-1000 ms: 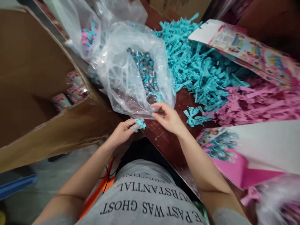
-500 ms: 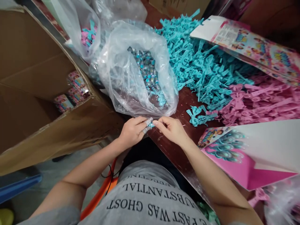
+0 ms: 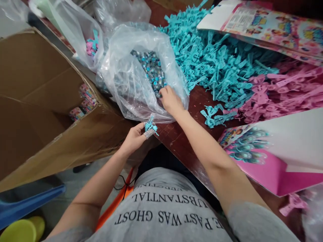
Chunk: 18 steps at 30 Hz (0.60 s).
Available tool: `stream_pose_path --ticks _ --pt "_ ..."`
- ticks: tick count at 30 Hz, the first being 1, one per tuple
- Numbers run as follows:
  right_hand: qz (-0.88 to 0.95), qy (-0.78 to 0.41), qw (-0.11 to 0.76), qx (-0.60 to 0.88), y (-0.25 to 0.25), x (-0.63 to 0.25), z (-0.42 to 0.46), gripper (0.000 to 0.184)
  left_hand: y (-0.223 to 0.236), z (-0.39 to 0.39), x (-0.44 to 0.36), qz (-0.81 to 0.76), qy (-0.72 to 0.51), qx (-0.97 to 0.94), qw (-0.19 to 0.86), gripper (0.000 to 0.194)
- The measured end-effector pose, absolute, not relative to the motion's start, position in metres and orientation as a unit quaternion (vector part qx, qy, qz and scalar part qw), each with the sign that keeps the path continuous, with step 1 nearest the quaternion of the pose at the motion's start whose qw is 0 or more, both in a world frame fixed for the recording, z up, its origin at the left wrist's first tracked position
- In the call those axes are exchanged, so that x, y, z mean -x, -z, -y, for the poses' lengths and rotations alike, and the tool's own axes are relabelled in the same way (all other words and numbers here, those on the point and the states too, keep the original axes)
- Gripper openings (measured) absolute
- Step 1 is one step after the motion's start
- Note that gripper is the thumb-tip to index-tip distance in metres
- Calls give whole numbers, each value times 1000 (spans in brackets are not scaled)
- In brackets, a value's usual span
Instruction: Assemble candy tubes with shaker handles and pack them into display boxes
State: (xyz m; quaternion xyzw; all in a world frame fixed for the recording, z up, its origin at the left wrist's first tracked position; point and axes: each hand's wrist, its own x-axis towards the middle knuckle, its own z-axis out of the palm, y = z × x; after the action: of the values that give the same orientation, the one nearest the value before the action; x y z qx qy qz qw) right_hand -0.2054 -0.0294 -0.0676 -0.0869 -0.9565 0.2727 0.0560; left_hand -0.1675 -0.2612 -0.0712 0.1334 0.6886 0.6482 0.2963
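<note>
My left hand (image 3: 133, 137) is closed around a small silver tube with a teal plastic piece on it (image 3: 150, 129), held just off the table's near edge. My right hand (image 3: 170, 99) reaches into the open clear plastic bag (image 3: 126, 80) and rests on the small silver and teal tubes (image 3: 151, 69) inside; its fingertips are buried among them. To the right of that hand lie a few loose teal plastic pieces (image 3: 214, 116) on the dark red table (image 3: 176, 141).
A large heap of teal plastic pieces (image 3: 214, 57) and a heap of pink ones (image 3: 282, 90) cover the table's far right. Printed pink cards (image 3: 272, 23) (image 3: 277, 158) lie over them. An open cardboard box (image 3: 37, 101) with printed packs stands at left. More bags (image 3: 83, 37) sit behind.
My right hand left the tube held by my left hand and moved up into the bag of tubes. The left hand stayed near the table edge with its tube.
</note>
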Motion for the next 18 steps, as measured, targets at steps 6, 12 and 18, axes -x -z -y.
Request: stream_pose_path --ticks 6,12,18 --pt "796 -592 124 7 54 71 40 31 67 251 164 -636 -657 -117 389 46" --pt "733 -660 148 71 47 6 43 24 58 214 150 -622 -621 -245 408 33" --pt "791 -545 111 253 27 -35 31 46 40 196 125 -687 -501 -475 228 16"
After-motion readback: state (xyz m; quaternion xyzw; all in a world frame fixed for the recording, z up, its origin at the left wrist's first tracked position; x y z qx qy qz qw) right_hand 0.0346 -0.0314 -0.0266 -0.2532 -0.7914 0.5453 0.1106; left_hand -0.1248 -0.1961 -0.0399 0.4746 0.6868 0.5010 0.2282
